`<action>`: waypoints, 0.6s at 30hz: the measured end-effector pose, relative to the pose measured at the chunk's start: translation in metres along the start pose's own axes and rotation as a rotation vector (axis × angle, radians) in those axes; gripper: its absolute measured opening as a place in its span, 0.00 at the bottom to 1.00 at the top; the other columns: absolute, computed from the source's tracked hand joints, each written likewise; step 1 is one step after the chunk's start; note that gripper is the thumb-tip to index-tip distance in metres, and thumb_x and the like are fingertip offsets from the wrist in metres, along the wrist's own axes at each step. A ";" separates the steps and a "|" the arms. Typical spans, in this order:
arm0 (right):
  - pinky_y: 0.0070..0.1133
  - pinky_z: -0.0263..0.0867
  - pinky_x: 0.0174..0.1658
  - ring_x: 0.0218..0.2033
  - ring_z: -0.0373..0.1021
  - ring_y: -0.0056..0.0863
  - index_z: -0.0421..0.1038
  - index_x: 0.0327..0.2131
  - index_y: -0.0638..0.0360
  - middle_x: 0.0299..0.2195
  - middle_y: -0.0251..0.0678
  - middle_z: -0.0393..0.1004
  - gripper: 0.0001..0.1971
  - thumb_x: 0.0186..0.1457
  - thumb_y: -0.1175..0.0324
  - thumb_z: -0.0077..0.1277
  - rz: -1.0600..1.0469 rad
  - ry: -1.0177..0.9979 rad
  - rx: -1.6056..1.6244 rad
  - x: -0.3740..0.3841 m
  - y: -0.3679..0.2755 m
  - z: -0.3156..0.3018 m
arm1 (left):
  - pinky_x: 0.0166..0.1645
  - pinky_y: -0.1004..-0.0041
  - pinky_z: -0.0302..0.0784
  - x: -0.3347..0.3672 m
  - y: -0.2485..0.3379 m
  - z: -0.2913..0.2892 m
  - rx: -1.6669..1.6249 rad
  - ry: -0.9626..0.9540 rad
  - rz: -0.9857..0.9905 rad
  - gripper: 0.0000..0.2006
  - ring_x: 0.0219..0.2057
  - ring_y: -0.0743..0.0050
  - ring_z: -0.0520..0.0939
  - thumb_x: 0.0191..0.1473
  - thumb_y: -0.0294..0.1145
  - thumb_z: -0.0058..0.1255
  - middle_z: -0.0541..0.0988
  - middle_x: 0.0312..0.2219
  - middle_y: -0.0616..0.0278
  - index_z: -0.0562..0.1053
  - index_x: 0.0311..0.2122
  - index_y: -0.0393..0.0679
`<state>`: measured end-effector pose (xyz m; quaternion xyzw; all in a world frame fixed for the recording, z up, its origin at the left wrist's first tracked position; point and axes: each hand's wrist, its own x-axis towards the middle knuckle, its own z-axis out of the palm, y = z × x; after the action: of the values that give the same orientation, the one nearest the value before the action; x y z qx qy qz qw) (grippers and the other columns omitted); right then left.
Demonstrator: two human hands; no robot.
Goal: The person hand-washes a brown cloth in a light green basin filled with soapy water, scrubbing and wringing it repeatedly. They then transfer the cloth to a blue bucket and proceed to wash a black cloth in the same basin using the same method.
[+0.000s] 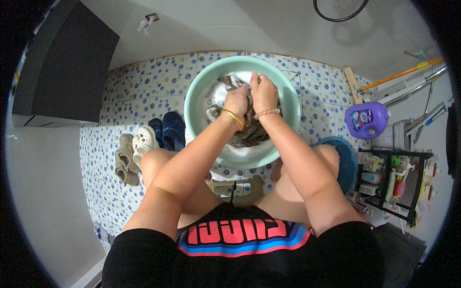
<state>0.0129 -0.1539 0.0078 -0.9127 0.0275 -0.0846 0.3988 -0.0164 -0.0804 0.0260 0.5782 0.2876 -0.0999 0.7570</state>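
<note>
While both forearms are extended over the near rim, the left hand (236,102) and the right hand (265,93) are held close together inside a mint-green basin (193,103). A dark brown fabric (247,136) is contained in the basin, bunched below and between the hands and surrounded by white suds (220,93). The fingers of both hands are bent against the fabric; whether a grip is closed on it cannot be told, the fingertips being partly hidden. A blue tub (349,165) is partly hidden behind the right knee; its contents cannot be made out. A purple jug (367,120) is placed at the right, and small bottles (370,177) are held in a black rack (396,152).

Edges: both wrists are kept inside the rim, with suds between the left hand and the basin's left wall. The rim and the jug are separated by tiled floor (317,108). At the left, dark blue slippers (173,130) are set just beside the basin.
</note>
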 end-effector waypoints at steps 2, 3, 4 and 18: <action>0.32 0.60 0.27 0.22 0.64 0.46 0.64 0.21 0.63 0.17 0.48 0.66 0.14 0.51 0.62 0.40 -0.276 0.074 0.078 -0.028 -0.024 -0.003 | 0.35 0.71 0.66 0.042 -0.027 -0.027 0.107 -0.120 0.238 0.15 0.30 0.66 0.71 0.53 0.36 0.34 0.73 0.30 0.56 0.68 0.34 0.33; 0.32 0.60 0.27 0.23 0.64 0.47 0.62 0.21 0.63 0.18 0.48 0.65 0.12 0.50 0.64 0.41 -0.407 0.053 0.185 -0.046 -0.034 -0.009 | 0.34 0.72 0.67 0.039 -0.023 -0.038 -0.428 -0.473 0.149 0.14 0.26 0.66 0.71 0.52 0.37 0.38 0.73 0.26 0.57 0.67 0.34 0.33; 0.31 0.60 0.27 0.23 0.64 0.46 0.64 0.21 0.63 0.19 0.48 0.66 0.12 0.50 0.65 0.41 -0.474 -0.011 0.237 -0.058 -0.040 -0.012 | 0.34 0.74 0.67 0.046 -0.024 -0.042 -0.275 -0.272 0.046 0.15 0.27 0.69 0.72 0.52 0.37 0.39 0.72 0.25 0.56 0.67 0.34 0.33; 0.26 0.56 0.19 0.12 0.59 0.35 0.63 0.14 0.65 0.10 0.44 0.61 0.21 0.53 0.59 0.37 -0.174 0.040 0.264 -0.036 -0.034 -0.022 | 0.26 0.76 0.64 0.012 -0.015 -0.016 -0.049 -0.068 0.263 0.18 0.20 0.78 0.65 0.54 0.40 0.36 0.70 0.21 0.63 0.68 0.22 0.36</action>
<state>-0.0267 -0.1422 0.0431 -0.8495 -0.0551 -0.1401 0.5057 -0.0191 -0.0682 0.0042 0.5884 0.1858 -0.0124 0.7869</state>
